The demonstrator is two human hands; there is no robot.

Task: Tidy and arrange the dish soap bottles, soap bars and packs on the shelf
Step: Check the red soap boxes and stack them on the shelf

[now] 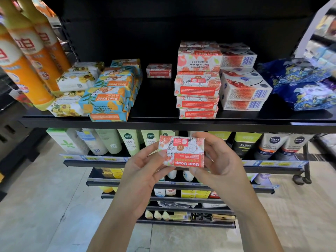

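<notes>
Both hands are raised together below the front edge of the shelf [163, 122], clamped on one red goat soap bar [181, 151] between them. The left hand [145, 166] pinches the bar's left end with curled fingers. The right hand [221, 164] wraps its right end, thumb in front. The bar's "Goat Soap" print reads upside down.

Just above the hands, on the shelf, stands a stack of matching red soap packs [198, 84]. A lone red bar [159, 70] sits further back, above the left hand. White boxed soaps [243, 88] are stacked against the red stack on the right-hand side, and blue patterned packs [300, 86] lie beyond them.

Up and out from the left hand lie blue-and-orange soap packs [111, 95], then white floral bars [78, 79]. Tall orange dish soap bottles [27, 57] stand furthest out.

Behind the hands, a lower shelf carries upright tubes [127, 142].
</notes>
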